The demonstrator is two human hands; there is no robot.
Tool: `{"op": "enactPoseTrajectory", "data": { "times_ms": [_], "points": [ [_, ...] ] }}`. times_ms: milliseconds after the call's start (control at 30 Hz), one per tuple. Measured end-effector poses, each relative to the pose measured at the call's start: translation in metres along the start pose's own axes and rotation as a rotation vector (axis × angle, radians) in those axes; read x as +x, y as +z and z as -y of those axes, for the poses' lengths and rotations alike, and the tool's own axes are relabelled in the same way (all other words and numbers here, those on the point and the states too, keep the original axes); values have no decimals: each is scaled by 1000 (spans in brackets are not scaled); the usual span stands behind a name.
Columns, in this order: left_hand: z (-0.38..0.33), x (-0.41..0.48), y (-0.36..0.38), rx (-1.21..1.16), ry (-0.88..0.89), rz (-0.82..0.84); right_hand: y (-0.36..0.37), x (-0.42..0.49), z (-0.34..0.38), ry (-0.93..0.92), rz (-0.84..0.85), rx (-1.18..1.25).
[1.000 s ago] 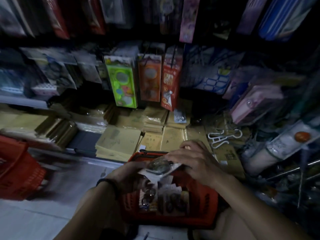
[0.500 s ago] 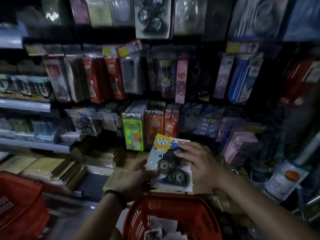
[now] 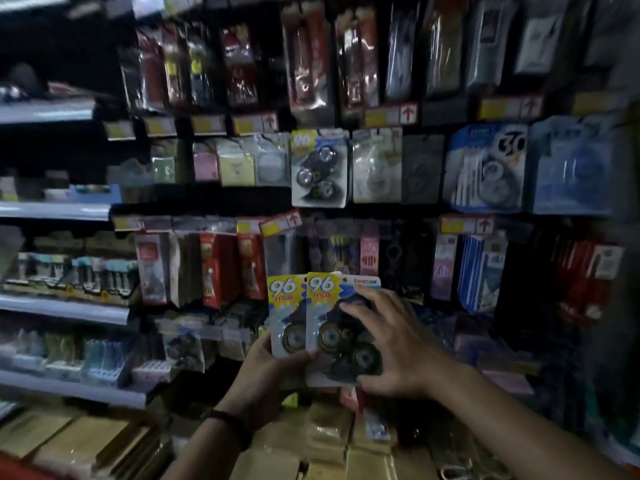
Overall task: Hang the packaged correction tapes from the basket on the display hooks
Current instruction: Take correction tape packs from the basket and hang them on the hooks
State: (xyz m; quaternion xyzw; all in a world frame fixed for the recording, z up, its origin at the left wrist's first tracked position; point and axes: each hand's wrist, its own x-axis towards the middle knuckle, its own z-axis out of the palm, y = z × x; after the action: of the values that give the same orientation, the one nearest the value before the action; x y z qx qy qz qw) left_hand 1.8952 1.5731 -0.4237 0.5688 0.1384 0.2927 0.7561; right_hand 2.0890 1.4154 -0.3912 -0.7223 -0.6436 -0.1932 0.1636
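Observation:
Two packs of correction tape with a yellow "96" corner are held upright and fanned in front of the display. My left hand (image 3: 266, 368) grips the rear pack (image 3: 282, 306) from below, thumb on the front pack's lower edge. My right hand (image 3: 391, 344) lies over the front pack (image 3: 329, 323), fingers spread across its blister and thumb under the bottom right corner. Higher on the wall hangs a matching "96" pack (image 3: 318, 168) on a hook. The basket is out of view.
Hooks full of packaged stationery cover the wall, with yellow price tags (image 3: 254, 123) between the rows. Blue tape packs (image 3: 485, 168) hang to the right. Shelves (image 3: 62, 310) with small items run along the left. Stacks of brown envelopes (image 3: 83, 441) lie below.
Both hands have lifted the packs out of the red basket and up toward the display. One pack showed half a second ago; two are fanned apart now. The view has tilted up past the basket.

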Motion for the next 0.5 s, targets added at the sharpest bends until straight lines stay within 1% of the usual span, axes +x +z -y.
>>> {"op": "enactPoseTrajectory", "data": {
  "times_ms": [133,233,333,500],
  "points": [
    [-41,19,-4,2,52,-24,-25,34,-2,-4,-91,-79],
    [-68,35,-14,51,117,-58,-40,61,-4,-12,-142,-130],
    [-95,50,-25,148,233,-140,-54,90,-7,-28,-173,-159],
    [-137,82,-40,219,425,-280,-72,139,-9,-41,-191,-230]
  ]
}}
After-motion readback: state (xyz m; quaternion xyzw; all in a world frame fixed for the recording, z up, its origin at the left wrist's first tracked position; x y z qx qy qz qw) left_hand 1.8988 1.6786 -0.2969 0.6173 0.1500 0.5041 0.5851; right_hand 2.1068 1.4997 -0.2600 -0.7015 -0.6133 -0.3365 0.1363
